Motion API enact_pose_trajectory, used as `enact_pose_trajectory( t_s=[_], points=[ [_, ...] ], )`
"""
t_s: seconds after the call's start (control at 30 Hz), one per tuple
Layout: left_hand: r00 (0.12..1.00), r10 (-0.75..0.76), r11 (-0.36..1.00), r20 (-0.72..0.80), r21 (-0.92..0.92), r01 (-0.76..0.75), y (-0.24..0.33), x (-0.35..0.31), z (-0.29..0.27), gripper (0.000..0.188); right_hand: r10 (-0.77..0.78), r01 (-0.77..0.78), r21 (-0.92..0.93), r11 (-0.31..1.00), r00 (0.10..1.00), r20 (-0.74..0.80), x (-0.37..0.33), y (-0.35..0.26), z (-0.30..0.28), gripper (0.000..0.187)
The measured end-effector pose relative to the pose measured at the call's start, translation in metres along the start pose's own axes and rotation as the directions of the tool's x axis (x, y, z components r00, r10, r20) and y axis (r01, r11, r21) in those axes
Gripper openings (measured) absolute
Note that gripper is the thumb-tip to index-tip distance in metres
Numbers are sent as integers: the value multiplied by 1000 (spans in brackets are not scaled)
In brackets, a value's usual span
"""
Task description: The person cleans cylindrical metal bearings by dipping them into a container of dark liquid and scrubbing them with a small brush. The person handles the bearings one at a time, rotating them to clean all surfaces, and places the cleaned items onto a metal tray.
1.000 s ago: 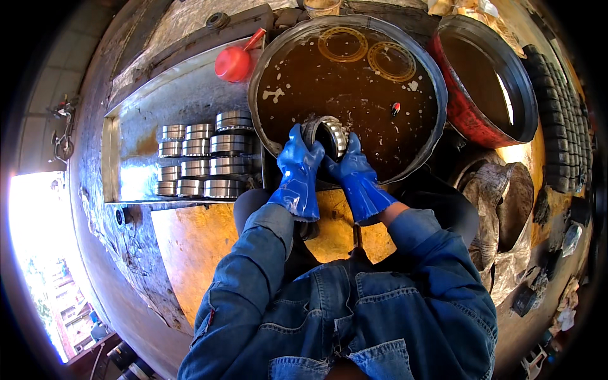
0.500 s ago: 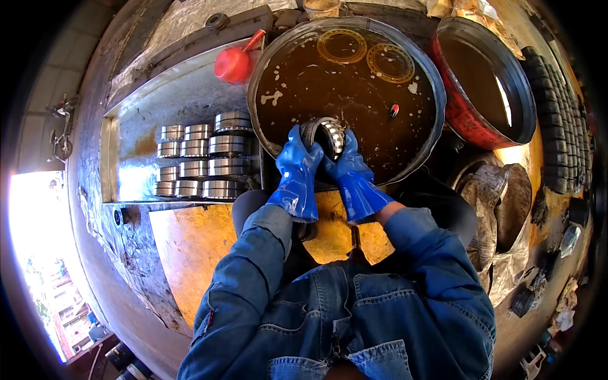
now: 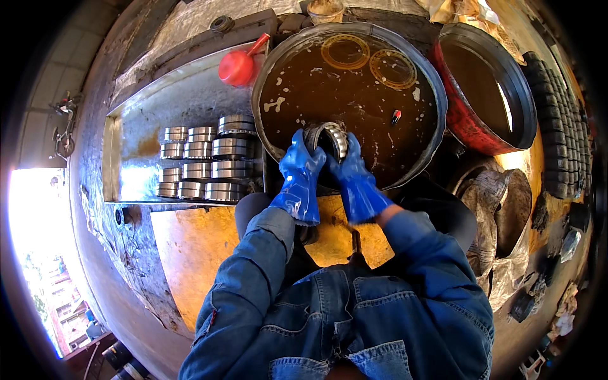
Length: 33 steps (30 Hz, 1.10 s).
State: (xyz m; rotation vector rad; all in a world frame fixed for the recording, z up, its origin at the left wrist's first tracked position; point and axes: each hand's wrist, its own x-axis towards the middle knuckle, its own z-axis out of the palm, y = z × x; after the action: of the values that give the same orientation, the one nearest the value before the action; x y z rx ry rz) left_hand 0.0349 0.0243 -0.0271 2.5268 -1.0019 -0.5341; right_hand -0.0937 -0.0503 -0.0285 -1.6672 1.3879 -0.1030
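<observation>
Both my hands wear wet, shiny blue rubber gloves. Between them they grip a roller bearing, a thick metal ring whose rollers show along its right side. My left hand wraps round its left side, and my right hand holds its right side. The bearing is tilted over the near part of a large round tub of brown liquid. Whether its lower edge touches the liquid is hidden by my gloves. Two yellowish rings lie at the tub's far side, and a small red-and-black object floats at its right.
Left of the tub, a metal tray holds several stacked shiny bearing rings and a red dipper. A red drum of dark liquid stands at the right, beside a crumpled sack and stacked black blocks.
The bearing has turned slightly in my hands, which stay in nearly the same place over the tub. The whole view has shifted a little, with the surroundings appearing slightly lower and farther right.
</observation>
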Motion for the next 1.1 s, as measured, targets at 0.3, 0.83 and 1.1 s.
enact_pose_trajectory(
  t_s=[0.3, 0.83, 1.1],
  points=[
    [996, 9, 1000, 86, -14, -8, 6, 10, 3, 79, -340, 307, 149, 940, 884, 322, 96, -12, -22, 51],
    [999, 47, 997, 9, -57, -47, 4, 4, -3, 71, -376, 263, 340, 903, 867, 327, 82, -12, -17, 45],
    [998, 14, 1000, -64, -13, -15, -11, -3, -6, 69, 4, -4, -1, 1000, 997, 78, -15, -16, -6, 103]
  ],
)
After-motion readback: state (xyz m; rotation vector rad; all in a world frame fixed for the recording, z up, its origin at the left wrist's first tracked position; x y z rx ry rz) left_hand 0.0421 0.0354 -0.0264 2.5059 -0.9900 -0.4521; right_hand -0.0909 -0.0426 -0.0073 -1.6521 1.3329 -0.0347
